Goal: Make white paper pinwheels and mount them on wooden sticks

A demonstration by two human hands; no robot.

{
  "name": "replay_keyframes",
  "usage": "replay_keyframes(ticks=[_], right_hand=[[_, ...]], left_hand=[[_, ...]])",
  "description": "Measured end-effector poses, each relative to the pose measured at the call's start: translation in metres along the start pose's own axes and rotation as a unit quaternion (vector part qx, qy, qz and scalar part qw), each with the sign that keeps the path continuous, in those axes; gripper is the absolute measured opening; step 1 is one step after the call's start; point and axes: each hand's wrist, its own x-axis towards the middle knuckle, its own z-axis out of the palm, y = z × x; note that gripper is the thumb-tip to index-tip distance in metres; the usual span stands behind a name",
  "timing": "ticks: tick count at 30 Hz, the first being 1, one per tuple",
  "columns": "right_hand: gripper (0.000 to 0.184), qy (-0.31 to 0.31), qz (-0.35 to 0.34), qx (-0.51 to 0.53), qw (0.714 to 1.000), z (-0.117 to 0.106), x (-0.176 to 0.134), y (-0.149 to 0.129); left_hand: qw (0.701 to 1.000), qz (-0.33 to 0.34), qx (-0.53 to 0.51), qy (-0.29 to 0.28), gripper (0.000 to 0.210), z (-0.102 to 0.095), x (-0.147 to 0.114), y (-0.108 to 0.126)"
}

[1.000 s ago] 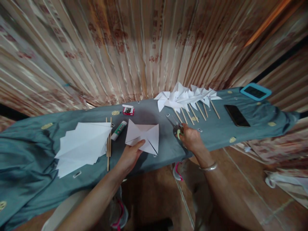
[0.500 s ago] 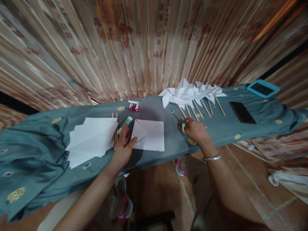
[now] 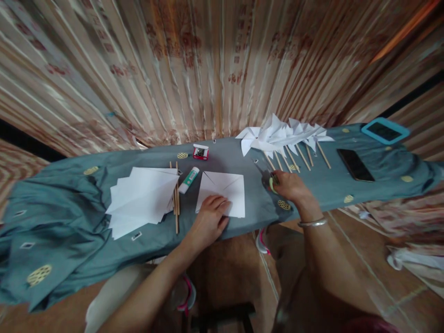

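A square white paper (image 3: 234,196) with creases and cut lines running in from its corners lies near the front edge. My left hand (image 3: 211,215) rests on its lower left part, fingers out flat over the sheet and nothing gripped. To the right, my right hand (image 3: 286,184) is closed around a pair of scissors (image 3: 272,186) with a light green handle; the blades are dark and hard to make out. A glue stick (image 3: 189,180) with a green and white label lies left of the square.
Several white paper pinwheels (image 3: 274,136) on wooden sticks lie at the back right. Beyond them are a black phone (image 3: 355,165) and a blue-framed device (image 3: 385,131). At left are a stack of white paper (image 3: 142,196), wooden sticks (image 3: 177,203) and a small red box (image 3: 200,152).
My left hand has moved right, from beside the glue stick onto the paper square. My right hand stays at the scissors. The whole view has shifted slightly.
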Motion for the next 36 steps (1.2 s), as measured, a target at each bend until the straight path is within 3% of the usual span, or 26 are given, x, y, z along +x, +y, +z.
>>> replay_keyframes(ticks=[6,11,18,23,28,32,36], right_hand=[[0.036,0.085,0.031,0.02,0.996,0.009,0.0,-0.016],[0.02,0.08,0.018,0.003,0.997,0.003,-0.008,-0.018],[0.017,0.103,-0.031,0.033,0.994,-0.001,-0.024,-0.03],[0.022,0.152,-0.043,0.096,0.983,0.006,-0.026,-0.029],[0.02,0.136,-0.147,0.254,0.946,0.012,-0.035,-0.041],[0.019,0.122,-0.164,0.317,0.926,0.013,-0.041,-0.052],[0.022,0.123,-0.166,0.333,0.92,0.009,-0.042,-0.06]], left_hand=[[0.999,0.001,0.025,-0.032,0.045,-0.001,0.005,-0.004],[0.999,-0.004,0.034,-0.037,0.042,0.001,0.007,-0.006],[0.999,0.012,0.045,-0.022,0.034,0.006,0.004,-0.004],[0.997,0.024,0.066,-0.016,0.03,0.002,0.007,-0.002],[0.995,0.032,0.09,-0.015,0.024,0.001,0.007,0.004],[0.997,0.042,0.064,0.004,0.025,0.0,0.006,0.002],[0.995,0.016,0.059,0.079,0.028,-0.017,0.013,-0.018]])
